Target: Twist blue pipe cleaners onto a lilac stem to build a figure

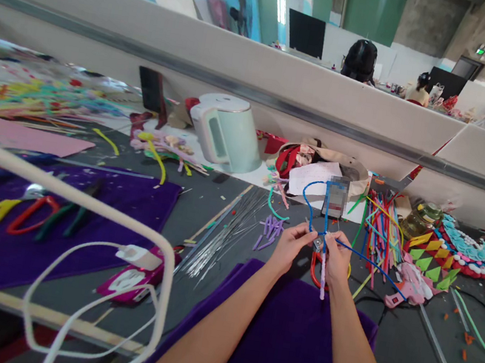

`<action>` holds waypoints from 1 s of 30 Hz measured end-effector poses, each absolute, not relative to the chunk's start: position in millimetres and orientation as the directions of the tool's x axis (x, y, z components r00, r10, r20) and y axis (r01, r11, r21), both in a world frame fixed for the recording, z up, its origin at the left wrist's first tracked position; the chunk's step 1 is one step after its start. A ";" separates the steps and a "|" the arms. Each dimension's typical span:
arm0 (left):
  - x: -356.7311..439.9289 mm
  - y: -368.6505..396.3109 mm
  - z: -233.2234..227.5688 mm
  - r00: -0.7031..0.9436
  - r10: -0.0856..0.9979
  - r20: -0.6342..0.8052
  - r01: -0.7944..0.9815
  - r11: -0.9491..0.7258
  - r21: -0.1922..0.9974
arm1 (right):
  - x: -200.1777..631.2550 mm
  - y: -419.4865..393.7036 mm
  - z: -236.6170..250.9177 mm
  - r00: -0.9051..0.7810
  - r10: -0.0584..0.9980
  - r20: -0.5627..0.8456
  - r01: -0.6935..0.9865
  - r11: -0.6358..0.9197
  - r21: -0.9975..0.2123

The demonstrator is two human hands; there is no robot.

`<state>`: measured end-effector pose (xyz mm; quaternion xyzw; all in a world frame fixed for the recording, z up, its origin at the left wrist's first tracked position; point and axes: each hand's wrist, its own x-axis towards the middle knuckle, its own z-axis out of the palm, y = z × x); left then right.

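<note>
My left hand (291, 247) pinches a blue pipe cleaner (305, 194) between thumb and fingertips, just above the purple cloth (287, 336). The pipe cleaner bends up into a tall open loop. Its long tail runs off to the right, past my right hand (337, 256). That hand is closed on the same pipe cleaner where it meets a pale pink, wrapped stem (323, 277), which points down. Behind the hands lie red-handled scissors (315, 271), partly hidden. A phone (333, 205) stands upright just beyond the loop.
Left of my hands lie silver wires (222, 233) and cut purple pieces (270, 230). To the right are bundled colourful pipe cleaners (384, 234) and a pink glue gun (413, 283). A kettle (245, 136) stands at the back; a white tube frame (126, 218) crosses the left foreground.
</note>
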<state>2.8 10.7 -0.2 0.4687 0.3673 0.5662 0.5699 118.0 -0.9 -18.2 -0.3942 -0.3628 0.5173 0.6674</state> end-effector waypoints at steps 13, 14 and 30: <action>2.1 12.7 -4.2 0.255 0.965 -0.066 -0.502 0.190 0.843 | 119.2 -0.5 -15.3 0.180 0.981 0.074 -0.440 0.147 -0.886; 2.0 11.1 -1.6 0.255 0.967 -0.014 -0.462 0.134 0.877 | 120.6 0.4 -15.9 0.163 0.985 0.054 -0.479 0.127 -0.868; -2.0 7.5 6.7 0.064 0.945 0.319 -0.122 -0.310 0.943 | 130.2 -2.2 -13.0 -0.141 0.990 0.029 -0.618 -0.065 -0.784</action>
